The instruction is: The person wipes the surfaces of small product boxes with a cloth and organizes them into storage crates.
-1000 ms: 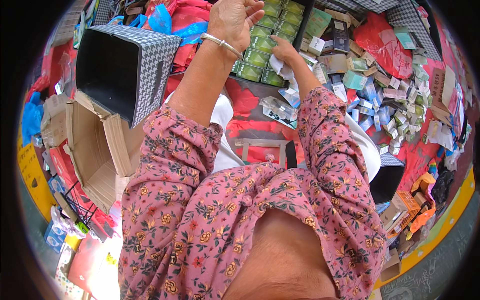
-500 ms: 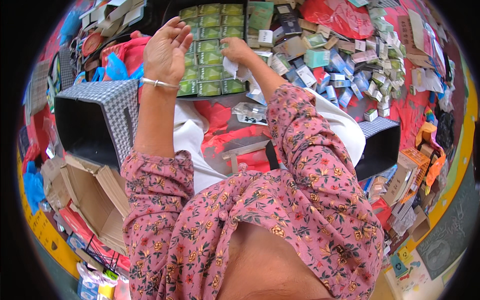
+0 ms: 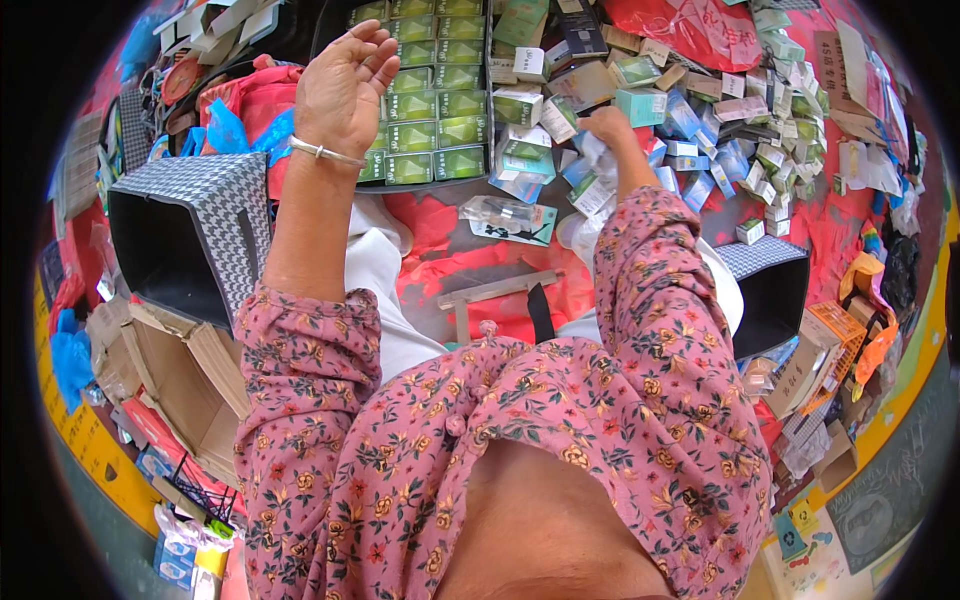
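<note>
My left hand [image 3: 345, 90] hovers palm inward at the left edge of a dark tray [image 3: 490, 90]; its fingers are loosely bent, apart, and hold nothing. Rows of small green boxes [image 3: 410, 135] fill that tray. Further right, my right hand [image 3: 612, 127] reaches into a heap of loose small boxes [image 3: 690, 165], fingers bent down. A crumpled white wad [image 3: 598, 158], thin like paper or cloth, is gripped under its palm. Whether the fingertips touch a box is hidden. Beside this hand lies a green-and-white box [image 3: 558, 120].
A black bin with a checked outside [image 3: 190, 220] lies tipped on the left, above an open cardboard box [image 3: 190, 390]. A second checked bin [image 3: 770, 290] lies at right. A clear blister pack [image 3: 505, 215] rests on the red-covered floor. Red plastic [image 3: 685, 30] lies at the back.
My right hand has moved right, from over the green boxes in the tray to the loose heap, carrying the white wad. My left hand has barely moved, rising slightly.
</note>
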`<move>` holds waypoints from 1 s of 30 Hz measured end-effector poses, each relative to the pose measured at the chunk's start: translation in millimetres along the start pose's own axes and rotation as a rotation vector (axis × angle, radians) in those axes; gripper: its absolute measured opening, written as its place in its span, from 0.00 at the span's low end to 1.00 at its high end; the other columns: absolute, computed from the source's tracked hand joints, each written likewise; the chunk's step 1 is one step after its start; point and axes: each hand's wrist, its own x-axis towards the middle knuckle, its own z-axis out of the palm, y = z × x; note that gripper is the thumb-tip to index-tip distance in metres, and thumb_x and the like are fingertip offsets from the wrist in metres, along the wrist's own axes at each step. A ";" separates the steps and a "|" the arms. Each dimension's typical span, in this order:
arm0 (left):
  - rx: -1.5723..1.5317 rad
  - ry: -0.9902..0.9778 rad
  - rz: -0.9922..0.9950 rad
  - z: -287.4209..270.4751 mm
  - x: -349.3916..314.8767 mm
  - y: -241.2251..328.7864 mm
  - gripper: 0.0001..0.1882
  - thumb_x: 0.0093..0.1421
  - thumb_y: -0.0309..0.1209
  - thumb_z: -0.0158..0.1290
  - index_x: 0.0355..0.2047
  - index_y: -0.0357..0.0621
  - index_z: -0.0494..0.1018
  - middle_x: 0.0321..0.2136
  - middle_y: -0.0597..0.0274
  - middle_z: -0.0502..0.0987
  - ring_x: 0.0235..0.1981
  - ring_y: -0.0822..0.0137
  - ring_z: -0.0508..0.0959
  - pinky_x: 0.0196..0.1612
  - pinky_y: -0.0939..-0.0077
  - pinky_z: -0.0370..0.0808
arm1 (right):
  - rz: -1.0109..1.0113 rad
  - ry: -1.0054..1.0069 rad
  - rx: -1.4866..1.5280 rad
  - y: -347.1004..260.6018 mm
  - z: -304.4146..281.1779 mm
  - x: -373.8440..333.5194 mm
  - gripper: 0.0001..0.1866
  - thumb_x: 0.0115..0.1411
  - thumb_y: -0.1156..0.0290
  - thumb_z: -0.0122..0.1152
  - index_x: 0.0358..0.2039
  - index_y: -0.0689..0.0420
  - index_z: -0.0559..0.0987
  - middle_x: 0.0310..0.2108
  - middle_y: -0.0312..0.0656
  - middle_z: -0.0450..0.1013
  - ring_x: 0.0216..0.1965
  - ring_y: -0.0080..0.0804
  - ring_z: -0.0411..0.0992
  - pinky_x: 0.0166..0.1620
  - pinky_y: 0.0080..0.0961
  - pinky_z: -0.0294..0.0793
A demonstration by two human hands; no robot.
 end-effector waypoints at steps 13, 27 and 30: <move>0.029 0.023 -0.043 4.3 -6.2 -4.4 0.15 0.51 0.21 0.43 0.41 0.36 0.66 0.35 0.60 0.70 0.37 0.69 0.71 0.41 0.78 0.70 | 0.344 -0.064 0.168 -79.8 -69.7 -83.9 0.31 0.33 0.57 0.69 0.39 0.58 0.76 0.44 0.46 0.70 0.46 0.38 0.69 0.46 0.31 0.69; 0.011 -0.496 -0.212 28.0 -10.8 -44.9 0.24 0.55 0.48 0.49 0.47 0.48 0.63 0.42 0.64 0.69 0.44 0.70 0.68 0.47 0.72 0.63 | -0.284 0.112 0.634 -197.7 -222.8 -214.9 0.27 0.37 0.54 0.65 0.26 0.69 0.77 0.21 0.45 0.73 0.21 0.29 0.71 0.26 0.25 0.68; -0.192 -0.546 -0.191 37.0 -28.2 -45.6 0.23 0.59 0.44 0.43 0.50 0.43 0.60 0.41 0.61 0.70 0.42 0.67 0.72 0.47 0.71 0.68 | -0.284 0.286 0.546 -216.4 -200.3 -246.1 0.30 0.37 0.49 0.62 0.26 0.69 0.77 0.23 0.51 0.73 0.28 0.34 0.72 0.32 0.29 0.69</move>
